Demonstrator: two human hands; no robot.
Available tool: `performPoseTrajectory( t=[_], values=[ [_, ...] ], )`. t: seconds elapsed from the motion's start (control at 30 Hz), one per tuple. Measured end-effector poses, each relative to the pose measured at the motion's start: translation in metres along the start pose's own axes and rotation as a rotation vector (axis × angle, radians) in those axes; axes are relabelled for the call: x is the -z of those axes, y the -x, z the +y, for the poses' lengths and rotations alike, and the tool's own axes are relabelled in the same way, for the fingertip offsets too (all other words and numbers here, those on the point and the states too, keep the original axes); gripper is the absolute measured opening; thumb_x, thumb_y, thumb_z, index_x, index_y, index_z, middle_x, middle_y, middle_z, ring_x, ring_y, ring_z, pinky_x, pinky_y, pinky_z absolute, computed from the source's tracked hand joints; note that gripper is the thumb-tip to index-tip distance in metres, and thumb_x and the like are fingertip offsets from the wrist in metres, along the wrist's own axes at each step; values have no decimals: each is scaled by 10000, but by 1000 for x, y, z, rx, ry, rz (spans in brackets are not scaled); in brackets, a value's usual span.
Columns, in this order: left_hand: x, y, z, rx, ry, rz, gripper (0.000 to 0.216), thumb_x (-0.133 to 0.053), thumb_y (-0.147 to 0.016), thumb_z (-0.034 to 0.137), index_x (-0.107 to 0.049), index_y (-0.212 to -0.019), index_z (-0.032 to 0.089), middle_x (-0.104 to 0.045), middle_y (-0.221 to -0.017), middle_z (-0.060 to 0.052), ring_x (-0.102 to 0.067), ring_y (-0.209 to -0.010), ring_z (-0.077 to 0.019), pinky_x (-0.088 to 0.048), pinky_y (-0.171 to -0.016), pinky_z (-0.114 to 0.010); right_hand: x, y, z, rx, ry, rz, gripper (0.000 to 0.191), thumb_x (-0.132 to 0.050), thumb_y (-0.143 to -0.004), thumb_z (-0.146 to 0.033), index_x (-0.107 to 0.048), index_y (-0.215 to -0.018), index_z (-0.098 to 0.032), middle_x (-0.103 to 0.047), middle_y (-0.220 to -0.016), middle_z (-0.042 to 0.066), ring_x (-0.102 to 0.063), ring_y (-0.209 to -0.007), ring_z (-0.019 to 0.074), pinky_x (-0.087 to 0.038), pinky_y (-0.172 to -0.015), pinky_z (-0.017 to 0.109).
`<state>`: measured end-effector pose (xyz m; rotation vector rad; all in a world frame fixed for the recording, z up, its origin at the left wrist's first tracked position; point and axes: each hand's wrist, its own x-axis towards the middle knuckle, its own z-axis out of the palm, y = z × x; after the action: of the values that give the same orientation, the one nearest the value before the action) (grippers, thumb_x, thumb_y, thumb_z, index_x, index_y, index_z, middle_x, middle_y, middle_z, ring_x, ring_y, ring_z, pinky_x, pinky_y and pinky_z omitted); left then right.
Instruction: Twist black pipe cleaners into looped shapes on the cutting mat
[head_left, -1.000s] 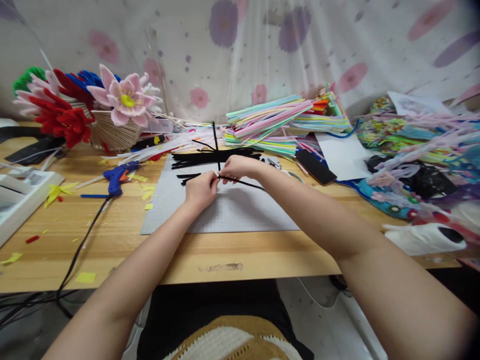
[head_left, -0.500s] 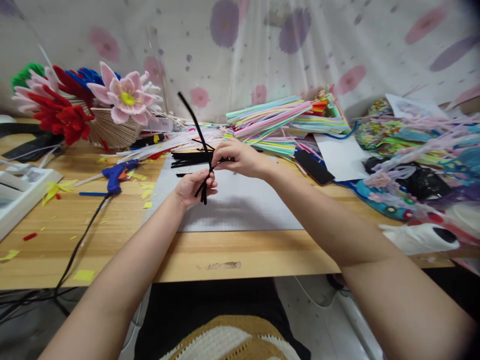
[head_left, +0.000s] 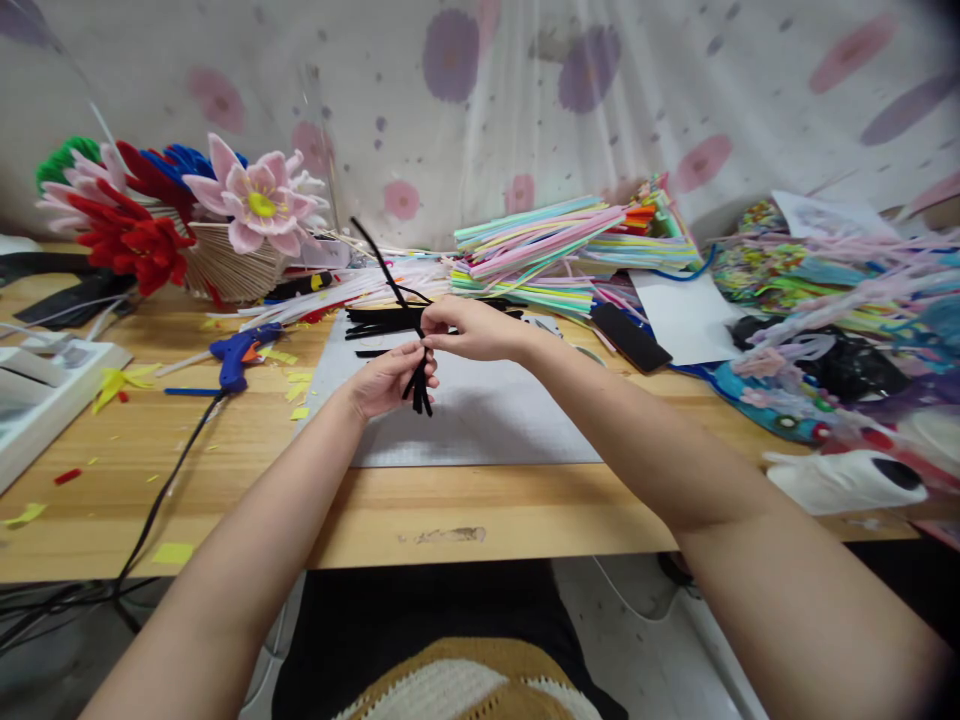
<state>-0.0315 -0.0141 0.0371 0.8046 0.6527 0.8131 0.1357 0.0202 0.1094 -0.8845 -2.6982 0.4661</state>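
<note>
Head view over a wooden desk [head_left: 225, 470]. The left hand [head_left: 386, 380] and right hand [head_left: 469, 330] meet above a grey mat [head_left: 487, 430] that lies flat near the desk's front edge. Between them they hold a bundle of black pipe cleaners [head_left: 420, 390], raised off the mat. The left fingers are curled shut around its lower part, with the short ends pointing down past the thumb. The right fingers are pinched together on the same bundle just above the left hand. One long stem of the bundle runs up and to the left, ending in front of the curtain [head_left: 525, 90]. A loose black pile [head_left: 375, 322] of similar stems lies on the mat's far edge, just behind the hands. To the left, a blue glue gun [head_left: 232, 355] rests on the desk among yellow scraps [head_left: 112, 380], its cord trailing toward the front edge. Behind it stand a pink flower [head_left: 259, 200] and red flowers [head_left: 131, 240]. Coloured pipe cleaners [head_left: 547, 250] are stacked at the back, to the right of the hands. Beside them lie a white sheet [head_left: 679, 310] and a black block [head_left: 630, 335].
</note>
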Motion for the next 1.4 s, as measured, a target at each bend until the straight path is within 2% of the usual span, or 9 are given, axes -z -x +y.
performPoseTrajectory(
  t=[0.2, 0.43, 0.57, 0.73, 0.8, 0.9, 1.03, 1.23, 1.4],
  values=[
    [-3, -12, 0, -192, -353, 277, 193, -673, -679, 276, -524, -712, 158, -561, -621, 14, -614, -596, -139, -513, -603, -296, -7, -9, 4, -229, 165, -3, 127, -513, -755, -223, -611, -766, -142, -610, -766, 51, -504, -710, 144, -317, -621, 243],
    [-13, -22, -11, -568, -1551, 808, 82, -511, -773, 221, -573, -741, 176, -631, -828, -91, -609, -808, -229, -383, -648, -303, -25, -32, 10, -578, 64, 60, 173, -569, -706, -259, -660, -800, -146, -644, -812, 92, -590, -789, 205, -422, -683, 299],
    [-11, -24, -23, -562, -1735, 880, 183, -427, -830, 243, -594, -807, 169, -638, -848, -118, -600, -765, -235, -332, -596, -308, -30, -36, 11, -679, -22, 49, 198, -595, -671, -275, -661, -778, -122, -637, -747, 88, -589, -714, 191, -429, -645, 292],
    [-5, -25, -31, -606, -1483, 924, 154, -481, -816, 289, -594, -767, 195, -651, -805, -71, -602, -757, -205, -349, -614, -290, -34, -31, 18, -663, -119, 59, 146, -614, -670, -265, -654, -722, -135, -615, -662, 44, -526, -593, 129, -381, -571, 251],
    [-2, -28, -34, -591, -1220, 928, 131, -515, -794, 296, -582, -736, 200, -645, -742, -42, -608, -721, -185, -379, -628, -280, -36, -27, 19, -640, -165, 95, 179, -621, -688, -307, -651, -729, -136, -612, -661, 32, -499, -569, 109, -357, -551, 239],
    [2, -32, -39, -555, -696, 805, 109, -550, -760, 287, -558, -721, 186, -618, -659, -13, -628, -671, -162, -429, -620, -264, -41, -22, 20, -556, -258, 158, 266, -583, -742, -391, -642, -744, -131, -617, -678, 23, -483, -568, 89, -343, -544, 219],
    [2, -32, -43, -473, -192, 713, 151, -635, -686, 272, -552, -749, 164, -614, -667, -2, -645, -659, -156, -484, -591, -258, -55, -13, 22, -457, -380, 211, 183, -558, -773, -302, -631, -782, -135, -643, -712, 15, -529, -623, 84, -374, -588, 200],
    [-7, -21, -34, -367, -32, 654, 226, -723, -610, 263, -561, -717, 150, -626, -718, -8, -650, -708, -154, -513, -578, -252, -65, -7, 24, -452, -417, 262, 89, -565, -761, -207, -624, -749, -142, -660, -725, 18, -565, -656, 90, -422, -654, 218],
    [-2, -24, -33, -375, -4, 700, 199, -723, -608, 236, -553, -678, 158, -604, -641, 23, -595, -613, -93, -493, -610, -227, -63, -7, 18, -455, -438, 214, 137, -555, -756, -225, -654, -723, -136, -652, -692, 16, -552, -628, 88, -408, -621, 208]
  ],
)
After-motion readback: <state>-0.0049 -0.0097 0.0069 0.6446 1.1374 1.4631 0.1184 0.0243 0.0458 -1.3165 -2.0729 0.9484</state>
